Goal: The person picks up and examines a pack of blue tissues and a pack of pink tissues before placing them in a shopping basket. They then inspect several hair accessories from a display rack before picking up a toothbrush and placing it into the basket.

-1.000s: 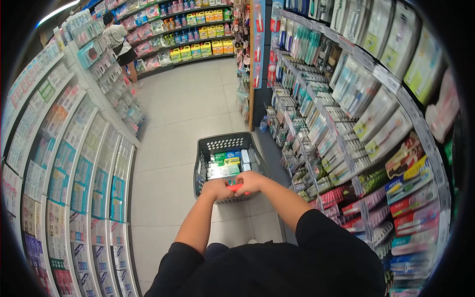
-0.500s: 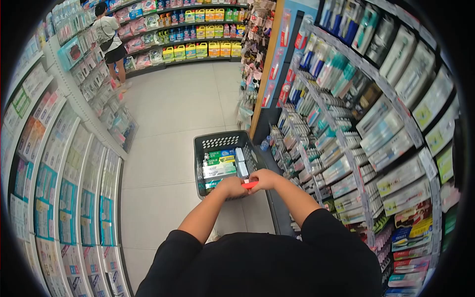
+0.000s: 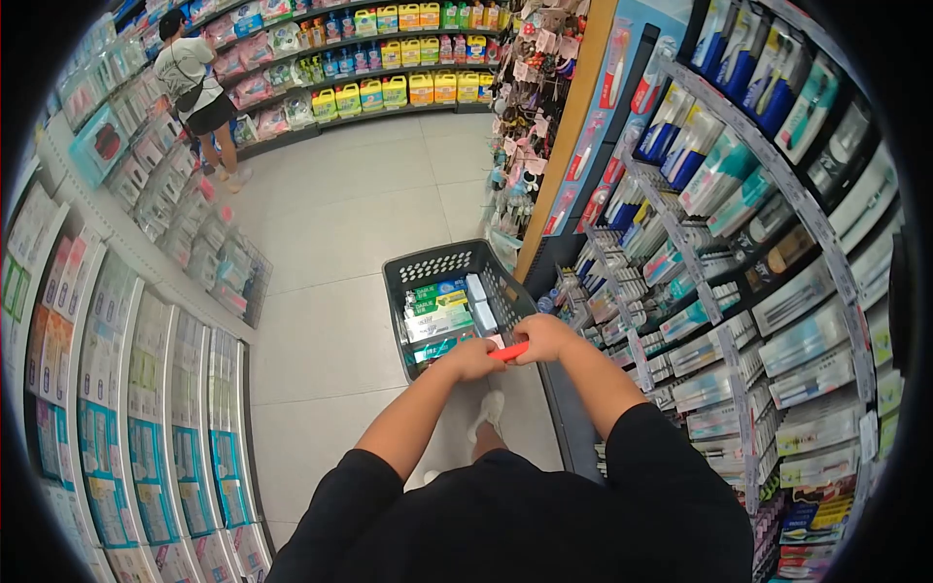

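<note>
Both of my hands are closed on the red handle (image 3: 509, 352) of a dark shopping basket (image 3: 394, 291). My left hand (image 3: 472, 359) grips the handle's left part, and my right hand (image 3: 544, 339) wraps its right part. Inside the basket lie green and yellow toothpaste boxes (image 3: 434, 294), a white box (image 3: 439, 324), a teal box (image 3: 436, 347) near the rim closest to me, and pale blue boxes (image 3: 480, 303) on the right side. The basket's near rim is partly hidden behind my hands.
Shelves of boxes (image 3: 146, 437) line the left side. Packaged toothbrushes (image 3: 695, 146) hang on the right, close to my right arm. A person (image 3: 194, 83) stands far left, near shelves of yellow bottles (image 3: 394, 90). Grey floor tiles (image 3: 330, 233) lie ahead.
My hands and the red handle have shifted slightly right. My foot has come into view below the basket. The toothbrush racks appear closer, and the far person sits further left in view.
</note>
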The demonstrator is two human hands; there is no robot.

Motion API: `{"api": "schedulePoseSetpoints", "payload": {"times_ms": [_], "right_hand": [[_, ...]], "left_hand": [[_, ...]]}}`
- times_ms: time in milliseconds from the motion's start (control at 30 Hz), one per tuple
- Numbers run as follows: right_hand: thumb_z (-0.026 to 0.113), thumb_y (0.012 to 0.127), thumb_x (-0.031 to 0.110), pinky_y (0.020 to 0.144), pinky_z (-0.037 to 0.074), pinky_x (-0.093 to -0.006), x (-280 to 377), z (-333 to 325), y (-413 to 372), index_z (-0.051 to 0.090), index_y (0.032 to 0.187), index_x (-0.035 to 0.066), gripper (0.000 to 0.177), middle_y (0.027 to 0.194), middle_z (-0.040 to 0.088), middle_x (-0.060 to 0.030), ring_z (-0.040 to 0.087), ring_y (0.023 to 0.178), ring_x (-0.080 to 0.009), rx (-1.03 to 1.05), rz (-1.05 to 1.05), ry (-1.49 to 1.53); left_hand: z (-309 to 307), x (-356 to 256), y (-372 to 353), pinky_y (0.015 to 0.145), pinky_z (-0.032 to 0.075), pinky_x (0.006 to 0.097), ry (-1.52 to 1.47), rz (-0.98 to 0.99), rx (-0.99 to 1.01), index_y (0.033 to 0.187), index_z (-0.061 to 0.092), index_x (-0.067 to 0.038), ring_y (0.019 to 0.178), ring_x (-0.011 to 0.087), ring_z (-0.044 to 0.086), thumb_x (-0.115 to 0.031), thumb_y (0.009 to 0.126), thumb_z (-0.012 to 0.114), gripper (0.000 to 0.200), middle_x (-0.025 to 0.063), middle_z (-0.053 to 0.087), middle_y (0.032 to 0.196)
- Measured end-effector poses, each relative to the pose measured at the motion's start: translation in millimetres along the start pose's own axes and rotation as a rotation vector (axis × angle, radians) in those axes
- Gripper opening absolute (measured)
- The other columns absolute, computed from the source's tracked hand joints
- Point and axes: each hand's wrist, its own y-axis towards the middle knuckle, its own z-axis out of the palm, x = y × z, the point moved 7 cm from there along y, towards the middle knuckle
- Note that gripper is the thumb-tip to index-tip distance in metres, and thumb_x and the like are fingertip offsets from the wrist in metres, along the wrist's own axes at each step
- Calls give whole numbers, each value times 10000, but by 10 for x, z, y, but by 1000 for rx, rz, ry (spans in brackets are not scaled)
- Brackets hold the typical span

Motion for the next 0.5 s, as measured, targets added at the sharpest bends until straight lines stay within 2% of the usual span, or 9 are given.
{"api": "schedulePoseSetpoints", "payload": {"times_ms": [67,100,200,233,333,367,467,500], "right_hand": [[747,499,458,710,500,-388,-40,-124,196,675,845,37,550,859,655,-168,627,802,-326,5,1,61],[762,494,468,722,502,-370,-72,-175,311,676,873,40,579,858,659,-158,632,798,-312,53,38,64],[775,492,480,718,501,-365,-183,-286,671,673,892,41,602,854,660,-152,634,788,-305,76,17,132],[785,492,486,713,501,-363,-242,-307,804,666,914,43,624,852,661,-148,636,791,-297,77,-7,146],[787,493,493,714,499,-362,-322,-410,1178,657,931,45,640,862,661,-146,634,806,-298,121,-26,203],[793,499,511,685,492,-360,-336,-447,1308,635,944,42,665,841,647,-127,623,772,-291,132,-58,214],[790,510,537,704,491,-356,-436,-519,1721,633,962,52,681,881,645,-121,622,809,-287,149,-79,183],[783,521,558,720,492,-356,-467,-551,1854,630,973,56,693,895,644,-116,622,824,-280,176,-89,186]], "left_hand": [[-192,10,111,534,447,298,-65,-79,77,900,644,-55,570,141,572,-323,737,681,316,47,605,665],[-263,62,177,702,482,349,-108,-146,137,928,663,-23,793,279,633,-392,692,663,438,161,660,832],[-501,224,414,690,483,348,-211,-171,108,894,657,-13,752,267,633,-349,678,673,400,144,656,790],[-639,238,509,679,485,353,-82,-124,24,884,656,-23,722,274,631,-315,663,685,367,141,655,780],[-1020,232,604,588,474,327,-29,16,-170,878,665,-42,591,206,598,-311,662,701,347,106,631,671],[-1121,275,647,620,492,352,-27,-11,-196,900,676,-53,617,271,624,-318,658,689,359,150,646,725],[-1450,225,753,662,498,407,140,23,-260,874,664,-87,703,334,624,-328,681,646,310,162,648,761],[-1547,177,802,647,500,430,233,81,-307,818,651,-83,689,349,616,-329,697,630,275,156,642,734]]}}
